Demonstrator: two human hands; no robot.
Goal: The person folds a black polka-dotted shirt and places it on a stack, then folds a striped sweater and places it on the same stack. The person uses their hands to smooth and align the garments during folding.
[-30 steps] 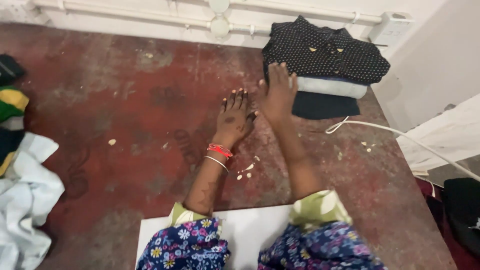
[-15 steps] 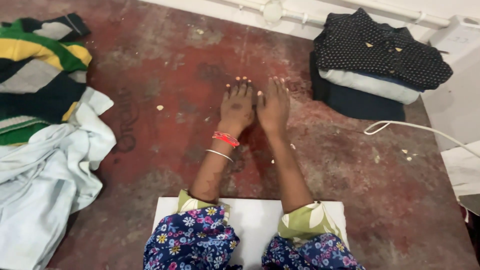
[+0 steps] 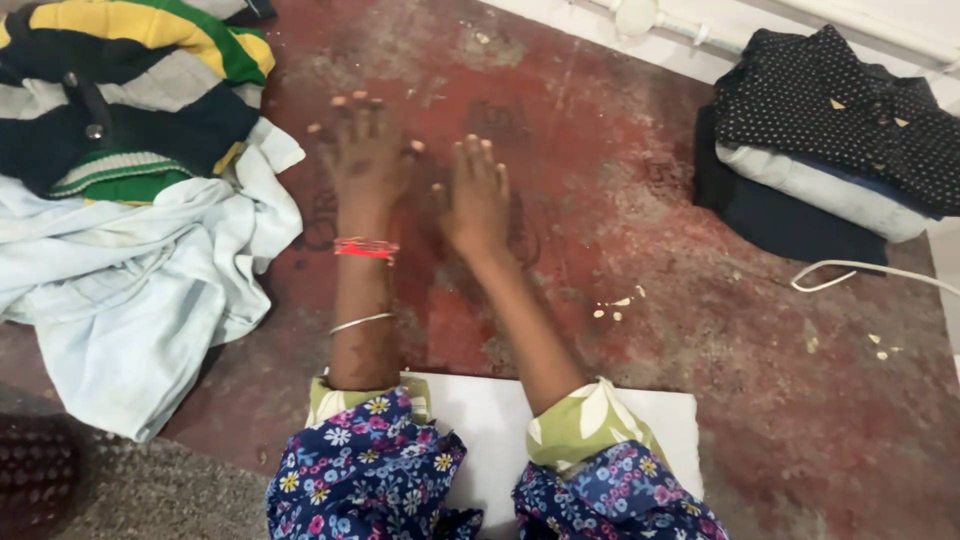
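My left hand (image 3: 365,155) is stretched out over the red floor with its fingers spread, empty, a short way from the pale blue garment (image 3: 130,290) on the left. My right hand (image 3: 475,195) hovers beside it, flat, fingers apart, holding nothing. A striped green, yellow and navy sweater (image 3: 120,95) lies on the pale garment at the upper left. A folded stack topped by a dark dotted shirt (image 3: 835,105) sits at the far right.
A white board (image 3: 500,440) lies under my forearms near the bottom. A white cable (image 3: 860,270) curls on the floor below the folded stack. Crumbs (image 3: 615,305) dot the red floor. White pipes (image 3: 690,25) run along the wall.
Both hands have swung left, away from the folded stack and toward the loose clothes. The view has turned left with them, bringing the clothes pile into frame.
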